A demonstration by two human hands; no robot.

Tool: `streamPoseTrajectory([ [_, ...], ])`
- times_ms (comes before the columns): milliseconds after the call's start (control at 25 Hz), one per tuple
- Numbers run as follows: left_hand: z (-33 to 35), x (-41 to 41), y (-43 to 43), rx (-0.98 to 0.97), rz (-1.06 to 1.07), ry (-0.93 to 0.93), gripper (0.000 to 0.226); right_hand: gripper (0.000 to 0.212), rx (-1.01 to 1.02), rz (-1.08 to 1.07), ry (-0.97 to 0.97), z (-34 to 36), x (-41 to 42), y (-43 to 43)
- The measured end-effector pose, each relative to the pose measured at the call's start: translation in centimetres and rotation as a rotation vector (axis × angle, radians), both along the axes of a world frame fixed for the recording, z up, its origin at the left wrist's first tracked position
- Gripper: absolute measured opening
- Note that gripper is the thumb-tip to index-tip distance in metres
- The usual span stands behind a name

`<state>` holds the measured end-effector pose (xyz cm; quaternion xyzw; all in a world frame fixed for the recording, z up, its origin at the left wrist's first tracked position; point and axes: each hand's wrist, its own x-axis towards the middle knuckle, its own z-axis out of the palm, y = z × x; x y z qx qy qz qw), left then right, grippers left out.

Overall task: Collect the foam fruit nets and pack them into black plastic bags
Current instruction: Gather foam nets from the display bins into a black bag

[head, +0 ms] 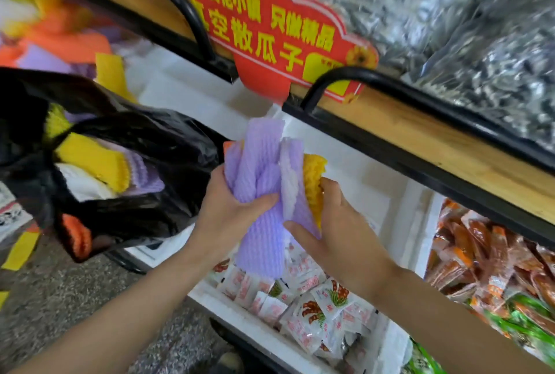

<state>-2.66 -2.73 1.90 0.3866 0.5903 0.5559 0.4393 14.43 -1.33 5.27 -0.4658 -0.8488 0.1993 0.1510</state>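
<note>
Tightly, both hands are squeezing a bundle of foam fruit nets (264, 181) above a white foam box (240, 312) of snack packets (315, 304). The left hand (237, 208) is gripping the purple sleeves around their middle, while the right hand (327, 229) is curling round the yellow one at the side. The nets are crumpling under the fingers, looking feather-light, soft and springy, so a firm clasp across the bundle's waist is probably serving better than a pinch at a loose end. Just to the left, a black plastic bag (156, 139) is gaping, already holding yellow, white and purple nets. More loose nets (60, 37) are lying heaped beyond it.
</note>
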Motion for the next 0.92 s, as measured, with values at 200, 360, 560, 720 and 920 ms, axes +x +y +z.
streamPoseTrajectory([
  [200, 7.6, -2.5, -1.4, 0.193, 0.098, 0.290, 0.067, 0.048, 0.063, 0.041, 0.216, 5.0, -2.1, -1.1],
  [360, 12.3, -5.5, -1.6, 0.324, 0.187, 0.452, 0.072, 0.058, 0.057, 0.087, 0.370, 8.7, -4.6, -0.1],
  [560, 15.5, -9.7, -2.7, 0.384, 0.287, 0.417, 0.076, 0.045, 0.095, 0.147, 0.471, 12.1, -9.5, 0.4],
  [720, 16.9, -14.5, -4.0, 0.419, 0.395, 0.406, 0.083, 0.050, 0.091, 0.197, 0.524, 14.6, -15.2, 0.0],
  [920, 16.9, -22.8, -4.9, 0.393, 0.466, 0.410, 0.086, 0.045, 0.013, 0.115, 0.535, 16.3, -24.2, -1.2],
])
